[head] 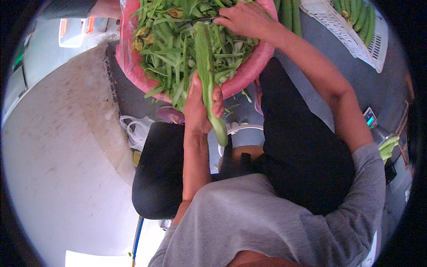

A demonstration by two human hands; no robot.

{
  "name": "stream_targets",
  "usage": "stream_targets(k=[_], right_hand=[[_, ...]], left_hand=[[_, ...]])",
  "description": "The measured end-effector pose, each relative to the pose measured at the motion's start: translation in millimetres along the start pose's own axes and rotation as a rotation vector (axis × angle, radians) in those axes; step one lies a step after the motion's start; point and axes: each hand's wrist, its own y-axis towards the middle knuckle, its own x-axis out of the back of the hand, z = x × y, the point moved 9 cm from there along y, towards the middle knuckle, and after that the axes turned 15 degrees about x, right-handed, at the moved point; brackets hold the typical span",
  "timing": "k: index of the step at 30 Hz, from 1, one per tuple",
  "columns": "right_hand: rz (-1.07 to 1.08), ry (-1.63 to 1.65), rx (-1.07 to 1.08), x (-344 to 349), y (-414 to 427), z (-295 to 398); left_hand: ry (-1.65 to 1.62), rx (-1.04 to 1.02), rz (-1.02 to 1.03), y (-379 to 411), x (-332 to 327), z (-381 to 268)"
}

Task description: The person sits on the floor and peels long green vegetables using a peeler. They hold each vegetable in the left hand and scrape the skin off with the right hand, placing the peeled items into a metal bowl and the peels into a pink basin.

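Note:
My left hand [199, 108] grips a long green gourd [204, 53], which looks like a loofah, near its lower end. Strips of its skin are off, and its paler curved end hangs below my fingers. My right hand [248, 20] is closed around a thin-bladed metal tool [200, 20] lying close to the gourd's upper end; its handle is hidden, and I cannot tell whether blade and gourd touch. Beneath both hands is a pink basin [248, 75] heaped with green peelings [166, 55]. Several withered yellow blossoms [143, 36] lie among them.
A white perforated crate [347, 33] of long green gourds [363, 20] stands at upper right. More gourds [290, 16] lie beside the basin. A plastic bag [138, 131] is left of my knee. Another person's limb [105, 8] shows at upper left.

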Motion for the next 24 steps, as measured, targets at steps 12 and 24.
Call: stream_targets(k=[12,24], right_hand=[[-0.007,0.958,-0.255,-31.3,-21.5,69.9],[-0.117,0.315,0.435,29.2,-42.4,121.2]], left_hand=[[0.049,-0.193,-0.072,-9.5,3.8,-9.1],[-0.124,-0.070,-0.063,-6.3,25.2,-13.8]])
